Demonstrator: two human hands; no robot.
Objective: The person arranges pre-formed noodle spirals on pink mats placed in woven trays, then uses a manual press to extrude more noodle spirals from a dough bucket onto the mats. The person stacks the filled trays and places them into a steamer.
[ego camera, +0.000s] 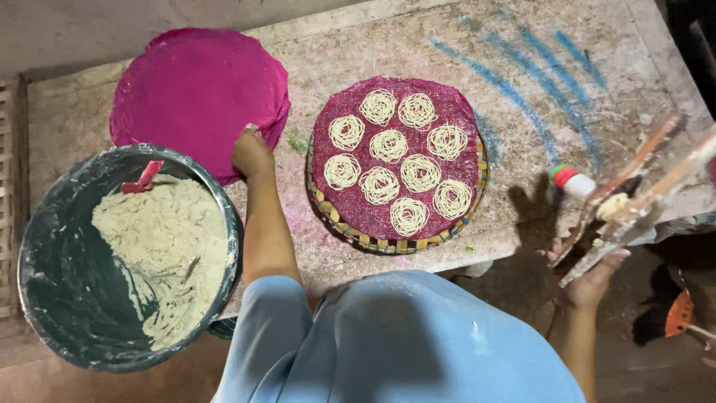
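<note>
My left hand point(251, 153) reaches forward and pinches the near edge of a stack of round magenta cloth mats point(198, 93). My right hand point(593, 280) hangs off the table's right side, gripping a wooden hand press point(634, 198) smeared with pale dough. Between them sits a round woven tray point(394, 242) covered with a magenta mat point(395, 153) that carries several coiled nests of thin noodles point(389, 145). A large dark bucket point(45, 254) at the lower left holds pale dough point(168, 254) with a red scoop handle point(142, 179) sticking out.
The stone tabletop point(522, 149) has blue chalk streaks at the back right. A small white bottle with a red and green cap point(573, 181) lies near the right edge. A slatted wooden piece point(7, 201) runs along the far left.
</note>
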